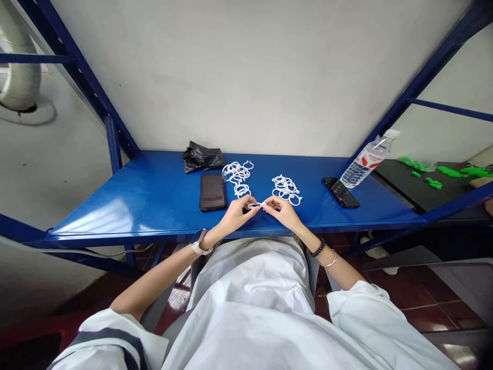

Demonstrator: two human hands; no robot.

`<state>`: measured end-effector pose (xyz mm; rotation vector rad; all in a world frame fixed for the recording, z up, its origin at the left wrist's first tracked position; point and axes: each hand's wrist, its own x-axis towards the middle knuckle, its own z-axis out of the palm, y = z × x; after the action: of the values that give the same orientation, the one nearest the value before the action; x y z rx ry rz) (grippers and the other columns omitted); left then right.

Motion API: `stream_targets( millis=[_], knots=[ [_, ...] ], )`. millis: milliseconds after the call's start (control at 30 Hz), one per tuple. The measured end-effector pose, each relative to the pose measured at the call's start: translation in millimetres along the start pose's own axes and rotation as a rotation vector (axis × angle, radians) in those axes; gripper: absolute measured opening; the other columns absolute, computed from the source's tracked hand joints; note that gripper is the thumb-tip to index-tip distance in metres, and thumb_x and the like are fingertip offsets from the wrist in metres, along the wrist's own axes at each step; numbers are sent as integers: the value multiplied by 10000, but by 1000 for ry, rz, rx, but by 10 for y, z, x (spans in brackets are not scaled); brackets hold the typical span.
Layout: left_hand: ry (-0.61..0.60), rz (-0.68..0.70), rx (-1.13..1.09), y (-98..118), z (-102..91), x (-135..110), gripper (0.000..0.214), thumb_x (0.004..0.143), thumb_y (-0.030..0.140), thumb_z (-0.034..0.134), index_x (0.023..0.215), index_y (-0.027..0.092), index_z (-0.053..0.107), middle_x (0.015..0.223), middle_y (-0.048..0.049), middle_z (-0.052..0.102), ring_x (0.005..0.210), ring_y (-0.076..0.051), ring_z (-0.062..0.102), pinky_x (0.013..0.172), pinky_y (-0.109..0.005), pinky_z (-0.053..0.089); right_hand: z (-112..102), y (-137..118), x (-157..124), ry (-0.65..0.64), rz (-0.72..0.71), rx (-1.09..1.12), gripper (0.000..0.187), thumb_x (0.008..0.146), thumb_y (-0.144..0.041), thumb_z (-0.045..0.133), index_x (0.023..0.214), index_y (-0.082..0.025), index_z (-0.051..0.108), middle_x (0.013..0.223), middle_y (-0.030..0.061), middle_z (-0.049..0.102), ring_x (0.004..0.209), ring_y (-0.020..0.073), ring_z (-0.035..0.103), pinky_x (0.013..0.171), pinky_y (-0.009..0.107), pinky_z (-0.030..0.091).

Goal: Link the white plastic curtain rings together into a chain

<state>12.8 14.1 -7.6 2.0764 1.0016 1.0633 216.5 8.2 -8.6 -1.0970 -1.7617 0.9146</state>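
My left hand and my right hand meet over the front of a blue metal shelf. Both pinch the same small white plastic ring, one at each end. Just behind my left hand lies a pile of white rings. A second pile of white rings lies behind my right hand. My left wrist wears a watch, my right wrist a dark bead bracelet and a thin bangle.
A dark phone lies face up left of the rings, with a crumpled black bag behind it. Another phone and a lying water bottle sit at the right. Green parts lie on a black surface far right. Blue frame posts flank the shelf.
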Motion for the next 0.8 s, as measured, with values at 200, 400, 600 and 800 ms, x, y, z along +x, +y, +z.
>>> stream_targets(
  millis=[200,400,600,800],
  knots=[
    [-11,-3,-26,-17,4,-2,306,904,471,571,972,175,614,896,-35,674,787,-143,627,719,-250,521,1,40,7,1,0,-4,273,826,-465,670,891,-200,656,835,33,701,765,172,661,735,314,546],
    [32,37,13,-53,11,2,315,828,385,668,1049,183,569,1013,-53,657,831,-150,627,708,-257,537,12,49,11,6,0,5,249,819,-427,673,920,-201,655,834,35,693,764,170,658,723,310,541],
    [47,33,32,-52,5,0,360,810,333,682,1101,179,537,978,-43,646,768,-127,630,676,-244,534,13,50,11,7,-10,13,243,810,-415,680,926,-203,652,830,31,690,754,162,650,710,300,537],
    [60,31,28,-47,7,-5,356,823,339,665,1106,176,522,1011,-51,650,761,-118,631,674,-237,535,11,71,16,16,-17,16,219,812,-403,674,902,-205,645,819,26,682,753,160,647,714,299,536]
  ],
)
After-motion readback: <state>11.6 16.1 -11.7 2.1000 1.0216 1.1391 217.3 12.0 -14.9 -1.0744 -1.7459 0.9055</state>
